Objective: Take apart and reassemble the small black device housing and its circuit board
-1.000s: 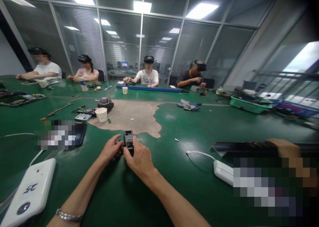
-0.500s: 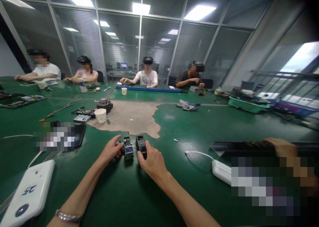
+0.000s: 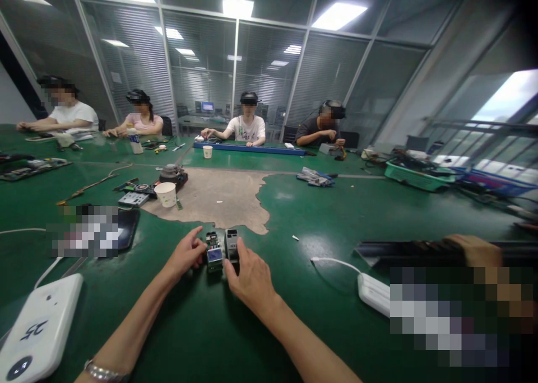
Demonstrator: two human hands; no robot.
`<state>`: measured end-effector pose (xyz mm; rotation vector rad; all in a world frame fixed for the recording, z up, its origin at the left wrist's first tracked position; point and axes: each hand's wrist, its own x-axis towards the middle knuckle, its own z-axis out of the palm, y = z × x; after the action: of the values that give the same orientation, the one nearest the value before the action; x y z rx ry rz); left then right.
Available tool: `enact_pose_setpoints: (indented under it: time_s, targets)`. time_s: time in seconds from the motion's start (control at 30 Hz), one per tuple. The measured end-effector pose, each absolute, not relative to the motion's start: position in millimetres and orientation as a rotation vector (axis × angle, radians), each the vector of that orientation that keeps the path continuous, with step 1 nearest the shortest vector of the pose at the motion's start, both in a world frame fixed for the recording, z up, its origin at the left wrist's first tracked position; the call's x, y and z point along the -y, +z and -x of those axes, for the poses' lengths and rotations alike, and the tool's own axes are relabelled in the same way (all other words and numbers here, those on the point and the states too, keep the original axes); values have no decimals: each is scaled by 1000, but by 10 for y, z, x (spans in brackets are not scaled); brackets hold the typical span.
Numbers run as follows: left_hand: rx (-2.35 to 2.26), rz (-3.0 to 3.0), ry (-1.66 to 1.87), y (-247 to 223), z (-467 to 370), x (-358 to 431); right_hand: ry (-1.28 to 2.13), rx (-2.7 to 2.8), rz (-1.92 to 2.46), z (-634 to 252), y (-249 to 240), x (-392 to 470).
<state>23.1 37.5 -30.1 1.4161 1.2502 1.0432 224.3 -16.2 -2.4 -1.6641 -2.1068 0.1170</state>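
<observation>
Near the middle front of the green table [image 3: 319, 293] stands a small circuit-board assembly [image 3: 214, 257] with a bluish square part. My left hand [image 3: 190, 253] is at its left side, index finger stretched forward, the other fingers curled by the board's edge; whether they grip it is hard to see. Just right of the board is a grey box-shaped housing [image 3: 231, 244] with openings at its far end. My right hand [image 3: 250, 271] holds this housing from the right, thumb at the near end and fingers along its side. The two parts are close together.
A paper cup [image 3: 166, 195] and electronic parts lie by a bare patch [image 3: 227, 195]. White devices [image 3: 42, 327] with cables flank my arms. Another person's hand [image 3: 477, 251] rests on a black strip at right. Gloves [image 3: 315, 177] and a green basket [image 3: 416, 176] lie farther off.
My right hand has moved slightly left with the grey housing, which is now nearer the circuit-board assembly and turned more upright in view. The whole view has shifted a little.
</observation>
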Motion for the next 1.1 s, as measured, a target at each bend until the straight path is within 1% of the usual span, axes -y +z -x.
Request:
enact_pose_setpoints:
  time_s: [0.23,0.43,0.57,0.77,1.1]
  targets:
    - [-1256,-1382,1067,-276,-228,-368,134,2036,1733,-2312,40,85]
    - [-1292,-1353,1058,-284,-219,-371,163,2044,1441,-2178,299,112]
    - [-1325,-1328,1037,-275,-214,-364,138,2130,1455,-1953,369,110]
    - [-1402,-1258,1046,-227,-191,-339,69,2199,1508,-1742,310,60]
    - [-1427,-1334,984,-321,-162,-389,92,2255,1543,-1772,49,158]
